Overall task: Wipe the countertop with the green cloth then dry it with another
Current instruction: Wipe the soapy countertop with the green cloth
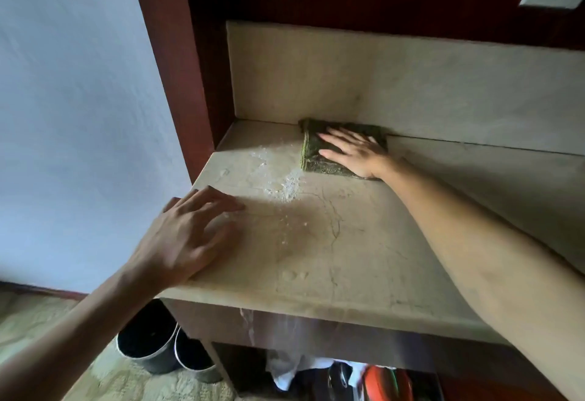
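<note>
A folded dark green cloth (pixel 311 155) lies flat on the beige stone countertop (pixel 364 252), close against the back wall. My right hand (pixel 354 154) presses on it palm down, fingers spread and pointing left. A patch of white powder (pixel 286 185) sits on the counter just left of and in front of the cloth. My left hand (pixel 186 236) rests on the counter's front left corner, fingers apart, holding nothing. No second cloth shows on the counter.
A beige backsplash (pixel 348 84) and a dark red wooden side panel (pixel 177 68) close off the counter at the back and left. Two metal cylindrical bins (pixel 152 350) stand on the floor below. The open shelf underneath holds white fabric (pixel 285 369) and an orange object (pixel 386 381).
</note>
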